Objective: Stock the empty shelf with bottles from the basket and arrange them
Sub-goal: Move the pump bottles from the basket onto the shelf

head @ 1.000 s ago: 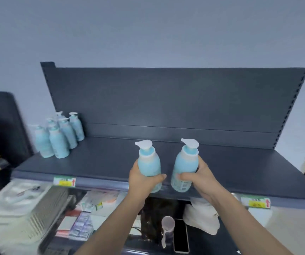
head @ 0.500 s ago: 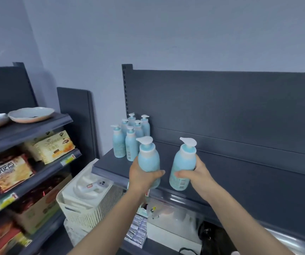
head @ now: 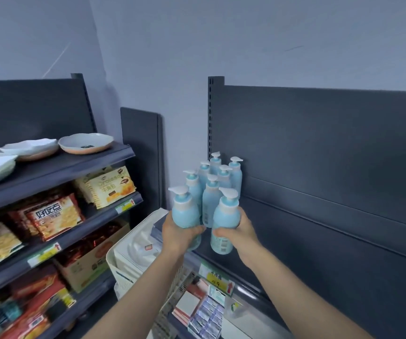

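My left hand (head: 178,234) grips a light-blue pump bottle (head: 185,211) with a white pump head. My right hand (head: 237,232) grips a second blue pump bottle (head: 224,221). Both are held upright, side by side, over the left front corner of the dark grey shelf (head: 307,260). Right behind them stands a cluster of several identical bottles (head: 217,177) at the shelf's left end, against the back panel. A white basket (head: 133,255) sits below and to the left of the shelf, partly hidden by my left forearm.
A side rack on the left carries white bowls (head: 85,143) on top and snack packets (head: 50,216) below. Price tags (head: 217,281) line the shelf's front edge. Small boxes (head: 204,314) lie on the lower level. The shelf stretches bare to the right.
The view has swung left. Both held bottles have moved toward the shelf's left end and now sit just in front of the standing cluster.
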A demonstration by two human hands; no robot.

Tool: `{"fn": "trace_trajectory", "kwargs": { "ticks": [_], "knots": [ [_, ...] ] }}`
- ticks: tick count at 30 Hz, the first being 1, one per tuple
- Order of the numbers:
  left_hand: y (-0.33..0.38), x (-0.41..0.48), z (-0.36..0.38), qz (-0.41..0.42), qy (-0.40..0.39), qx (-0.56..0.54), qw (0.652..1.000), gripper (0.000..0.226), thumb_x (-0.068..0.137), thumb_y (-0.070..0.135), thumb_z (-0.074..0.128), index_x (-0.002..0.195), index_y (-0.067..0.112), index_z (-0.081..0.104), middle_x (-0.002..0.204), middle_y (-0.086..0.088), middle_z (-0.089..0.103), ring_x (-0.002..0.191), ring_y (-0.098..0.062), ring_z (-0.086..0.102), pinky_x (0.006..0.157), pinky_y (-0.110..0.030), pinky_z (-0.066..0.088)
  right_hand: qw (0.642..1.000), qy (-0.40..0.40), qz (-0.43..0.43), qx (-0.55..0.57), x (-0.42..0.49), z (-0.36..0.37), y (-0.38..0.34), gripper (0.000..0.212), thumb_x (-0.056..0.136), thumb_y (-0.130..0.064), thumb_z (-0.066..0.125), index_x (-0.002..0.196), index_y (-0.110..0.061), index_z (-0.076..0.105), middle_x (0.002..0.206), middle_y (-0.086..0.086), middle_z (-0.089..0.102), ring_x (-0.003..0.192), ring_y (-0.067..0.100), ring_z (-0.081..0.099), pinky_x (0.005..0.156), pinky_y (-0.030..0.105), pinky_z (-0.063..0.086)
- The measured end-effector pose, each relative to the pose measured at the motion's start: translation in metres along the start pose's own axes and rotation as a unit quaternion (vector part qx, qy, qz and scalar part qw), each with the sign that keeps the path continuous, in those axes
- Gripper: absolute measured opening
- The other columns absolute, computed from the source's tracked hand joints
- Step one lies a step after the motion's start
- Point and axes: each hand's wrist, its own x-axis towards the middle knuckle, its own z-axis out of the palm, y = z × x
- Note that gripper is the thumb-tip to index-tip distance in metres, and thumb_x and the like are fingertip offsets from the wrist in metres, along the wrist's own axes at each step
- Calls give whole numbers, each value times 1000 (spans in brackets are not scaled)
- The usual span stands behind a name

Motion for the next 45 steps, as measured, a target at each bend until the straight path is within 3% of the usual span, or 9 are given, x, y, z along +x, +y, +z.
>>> {"fn": "trace_trajectory", "kwargs": {
  "ticks": [3,10,16,24,29,33,36,40,45],
  "knots": [
    [-7,19,-6,-13,5,-2,1000,53,63,-8,79,107,5,54,94,-7,62,78,-15,57,59,-19,44,1000,3,12,-6,19,19,11,64,68,4,74,116,-23,42,108,1,58,97,16,57,75,28,45],
    [-23,69,-15,-34,-23,6,999,53,57,-5,83,98,12,55,88,0,63,80,-16,60,64,-26,47,999,34,15,-13,48,53,28,63,69,4,74,117,-19,40,107,-1,57,102,17,55,82,29,42],
    [-33,95,-22,-42,-86,19,995,71,25,29,78,92,18,59,93,-6,68,87,-24,64,78,-38,53,996,82,11,-28,59,74,40,65,68,4,74,113,-22,37,117,4,53,105,17,53,74,20,43],
    [-47,116,-29,-13,-163,45,985,57,41,14,84,90,24,55,91,2,64,86,-19,61,75,-31,47,982,179,-24,-61,58,88,50,69,61,-2,81,110,-30,41,119,2,47,109,16,50,87,28,43],
    [-52,124,-31,21,-197,64,978,57,60,-5,84,107,8,54,93,1,63,88,-18,60,63,-16,46,976,200,-32,-80,57,89,50,70,61,-2,82,111,-25,38,119,2,48,109,16,49,86,26,41],
    [-56,117,-40,24,-196,51,979,87,47,18,89,122,16,45,114,2,59,103,-16,59,78,-20,46,978,177,-38,-103,50,85,48,70,62,-19,84,113,-27,38,123,-2,44,116,15,46,98,34,43],
    [-36,100,-48,126,-111,40,985,71,77,17,77,136,12,37,133,-1,45,121,-15,44,87,-2,36,972,181,-66,-133,36,67,31,56,76,-36,74,118,-26,38,124,-5,41,120,11,41,102,30,38],
    [12,93,-30,337,-27,147,930,62,86,48,44,132,7,44,135,-6,45,128,-15,35,107,-33,28,909,244,-155,-301,24,26,-12,52,87,-44,59,127,-16,43,130,-3,42,124,15,35,100,25,31],
    [57,70,43,502,-58,370,779,59,90,47,35,133,9,48,143,-19,41,136,-39,30,110,-53,13,726,299,-193,-588,8,-28,-49,69,87,-55,30,136,-9,44,151,13,30,139,33,25,115,51,17]
  ]
}}
